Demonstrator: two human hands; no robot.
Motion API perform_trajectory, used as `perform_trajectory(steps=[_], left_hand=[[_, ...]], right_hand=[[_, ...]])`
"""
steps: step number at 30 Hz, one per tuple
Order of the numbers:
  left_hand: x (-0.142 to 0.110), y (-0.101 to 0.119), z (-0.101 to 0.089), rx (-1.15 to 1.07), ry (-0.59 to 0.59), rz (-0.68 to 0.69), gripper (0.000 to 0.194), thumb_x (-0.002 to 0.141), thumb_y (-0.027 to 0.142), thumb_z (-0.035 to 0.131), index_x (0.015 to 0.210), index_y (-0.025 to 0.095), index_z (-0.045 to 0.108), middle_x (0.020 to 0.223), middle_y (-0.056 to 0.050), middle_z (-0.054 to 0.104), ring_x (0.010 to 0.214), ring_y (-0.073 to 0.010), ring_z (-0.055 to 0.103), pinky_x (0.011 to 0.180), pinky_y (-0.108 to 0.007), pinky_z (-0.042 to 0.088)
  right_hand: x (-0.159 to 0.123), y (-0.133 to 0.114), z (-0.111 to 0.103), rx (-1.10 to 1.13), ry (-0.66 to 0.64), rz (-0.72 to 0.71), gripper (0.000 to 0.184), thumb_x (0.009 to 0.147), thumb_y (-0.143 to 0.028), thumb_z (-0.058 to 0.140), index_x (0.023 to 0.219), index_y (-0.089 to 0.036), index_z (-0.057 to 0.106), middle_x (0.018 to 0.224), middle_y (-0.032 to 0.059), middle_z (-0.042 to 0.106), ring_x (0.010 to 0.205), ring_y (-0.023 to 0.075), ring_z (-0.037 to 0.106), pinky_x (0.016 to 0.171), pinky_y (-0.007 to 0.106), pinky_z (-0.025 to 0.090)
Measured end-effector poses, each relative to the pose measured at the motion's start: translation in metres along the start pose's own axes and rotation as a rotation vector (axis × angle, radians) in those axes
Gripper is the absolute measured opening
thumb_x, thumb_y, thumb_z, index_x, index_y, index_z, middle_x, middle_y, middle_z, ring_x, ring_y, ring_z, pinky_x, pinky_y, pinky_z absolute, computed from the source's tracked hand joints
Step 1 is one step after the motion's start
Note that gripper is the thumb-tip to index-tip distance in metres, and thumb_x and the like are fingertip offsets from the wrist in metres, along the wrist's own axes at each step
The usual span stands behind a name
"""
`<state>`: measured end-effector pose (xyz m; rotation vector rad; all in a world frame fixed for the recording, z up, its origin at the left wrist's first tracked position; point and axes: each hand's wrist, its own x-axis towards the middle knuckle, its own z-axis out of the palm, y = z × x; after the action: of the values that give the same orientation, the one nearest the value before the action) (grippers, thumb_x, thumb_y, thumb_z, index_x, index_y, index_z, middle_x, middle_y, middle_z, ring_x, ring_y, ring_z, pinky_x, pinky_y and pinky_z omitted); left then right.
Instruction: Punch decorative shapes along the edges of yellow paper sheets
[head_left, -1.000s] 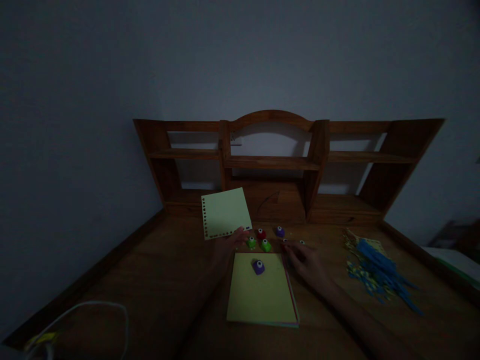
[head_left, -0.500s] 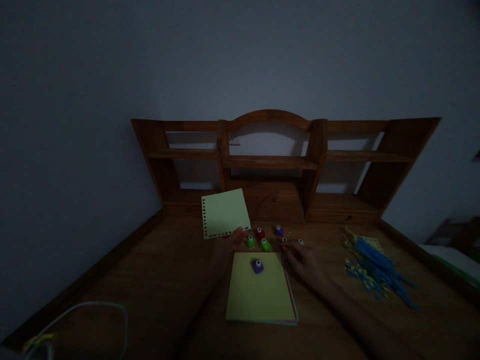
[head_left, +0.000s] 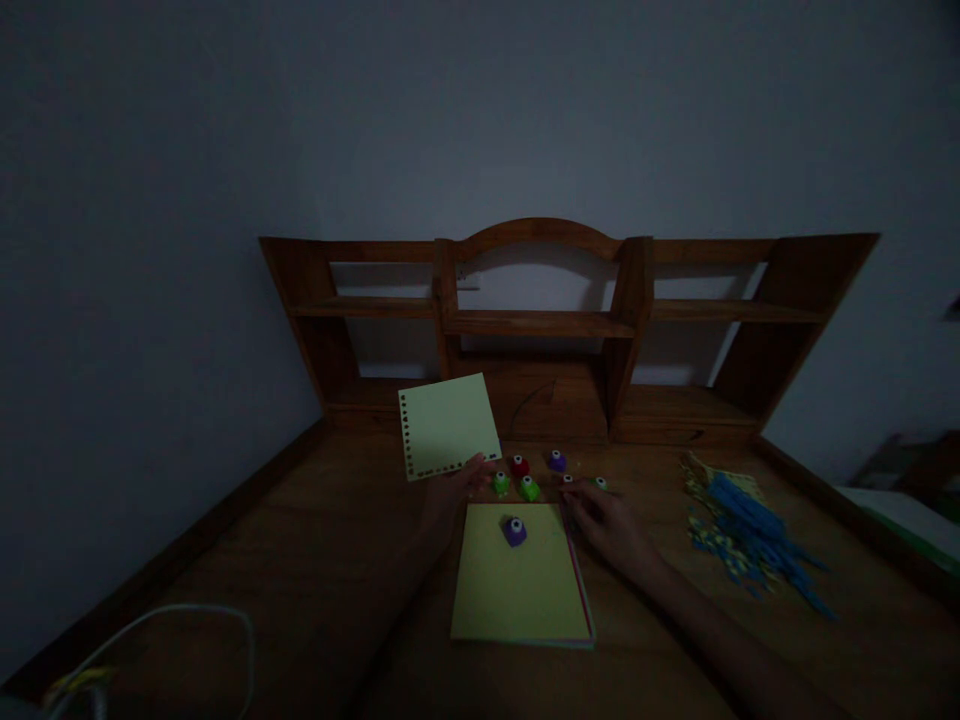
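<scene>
The scene is very dim. My left hand pinches the lower right corner of a pale green sheet with holes punched along its left and bottom edges, holding it up off the wooden desk. My right hand rests palm down at the top right corner of a stack of yellow paper, its fingertips by two small punches. A purple punch sits on the stack. Green punches, a red one and another purple one lie behind it.
A wooden hutch with shelves stands at the back of the desk. A heap of blue and yellow paper scraps lies at the right. A white cable loops at the near left corner.
My right hand has slid slightly up and left along the stack's right edge toward the small punches. The left hand and its sheet have hardly moved.
</scene>
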<state>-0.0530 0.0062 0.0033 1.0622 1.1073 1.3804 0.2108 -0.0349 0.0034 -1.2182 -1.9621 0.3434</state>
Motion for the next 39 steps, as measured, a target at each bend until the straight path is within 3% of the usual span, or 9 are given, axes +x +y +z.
perform_trajectory(steps=[11,39], left_hand=[[-0.006,0.011,0.006,-0.037,0.011,0.006,0.043,0.066,0.046,0.074,0.09,0.011,0.073,0.097,-0.015,0.071,0.077,-0.0209,0.066,0.071,-0.031,0.051],[-0.003,0.005,0.004,-0.043,0.017,0.004,0.043,0.067,0.048,0.073,0.09,0.011,0.073,0.095,-0.014,0.072,0.075,-0.0202,0.066,0.069,-0.03,0.05]], right_hand=[[0.0,-0.003,-0.002,0.011,-0.012,0.004,0.028,0.092,-0.031,0.044,0.106,-0.021,0.065,0.088,0.0043,0.07,0.071,0.0213,0.066,0.065,0.029,0.049],[0.0,-0.006,-0.003,0.026,-0.031,-0.01,0.026,0.092,-0.03,0.043,0.107,-0.024,0.065,0.094,0.0032,0.07,0.078,0.0221,0.066,0.07,0.03,0.049]])
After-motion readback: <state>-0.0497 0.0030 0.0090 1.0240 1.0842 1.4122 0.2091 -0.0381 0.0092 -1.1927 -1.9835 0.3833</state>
